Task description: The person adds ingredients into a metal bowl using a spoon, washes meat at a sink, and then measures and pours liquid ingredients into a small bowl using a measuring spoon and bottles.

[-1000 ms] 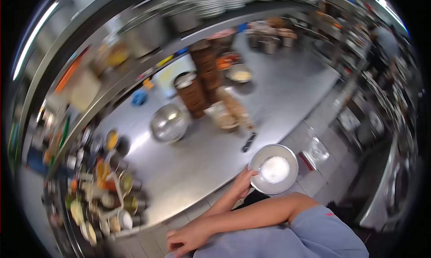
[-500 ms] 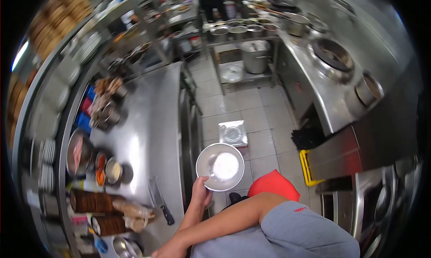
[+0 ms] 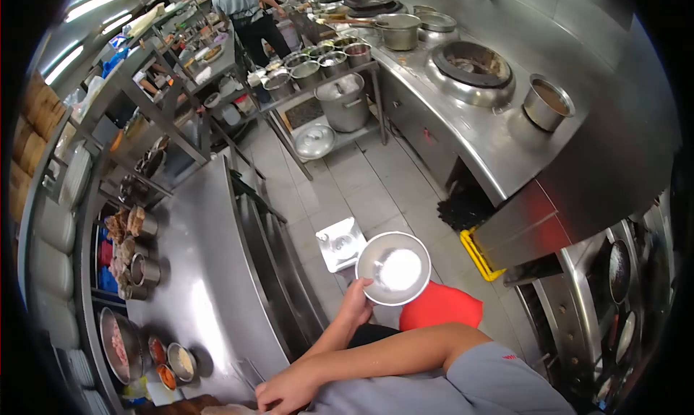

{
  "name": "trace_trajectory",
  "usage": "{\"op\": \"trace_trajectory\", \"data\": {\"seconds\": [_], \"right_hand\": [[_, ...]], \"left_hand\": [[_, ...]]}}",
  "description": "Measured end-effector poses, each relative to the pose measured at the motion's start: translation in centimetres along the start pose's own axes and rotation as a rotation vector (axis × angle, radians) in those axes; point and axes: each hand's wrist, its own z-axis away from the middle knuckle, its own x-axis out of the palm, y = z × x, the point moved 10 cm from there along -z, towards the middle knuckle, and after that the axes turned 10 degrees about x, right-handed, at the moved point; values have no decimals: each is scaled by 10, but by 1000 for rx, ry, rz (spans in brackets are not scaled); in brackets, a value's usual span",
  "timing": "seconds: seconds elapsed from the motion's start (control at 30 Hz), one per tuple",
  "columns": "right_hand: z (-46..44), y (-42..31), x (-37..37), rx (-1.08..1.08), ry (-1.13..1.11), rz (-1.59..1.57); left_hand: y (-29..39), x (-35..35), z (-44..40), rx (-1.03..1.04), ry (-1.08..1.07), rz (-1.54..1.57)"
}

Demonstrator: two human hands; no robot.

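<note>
My left hand [image 3: 356,304] grips the rim of a round metal bowl [image 3: 376,252], with the thumb over its near left edge. A bright white patch fills part of the bowl; whether it is contents or glare I cannot tell. The bowl is over the floor, beyond a red rounded object [image 3: 441,308]. My right arm crosses over the left forearm. My right hand [image 3: 288,390] is low beside the near edge of the steel counter [image 3: 191,249], fingers bent downward and partly cut off by the frame. Anything in it is hidden.
A square metal tin [image 3: 341,244] stands on the tiled floor. Ingredient bowls, including a large metal bowl [image 3: 121,344], line the left counter. Right: a stove [image 3: 473,137] with a wok ring and a metal pot [image 3: 547,104]. Another person [image 3: 249,17] stands at the back.
The view has swung rightward and up, showing more of the stove and back. The bowl stays in my left hand. My right hand appears farther into view, higher and more to the right.
</note>
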Motion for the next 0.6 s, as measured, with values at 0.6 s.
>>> {"op": "trace_trajectory", "data": {"seconds": [0.6], "right_hand": [[163, 60, -330, 568, 705, -247]], "left_hand": [[177, -129, -139, 124, 216, 160]]}}
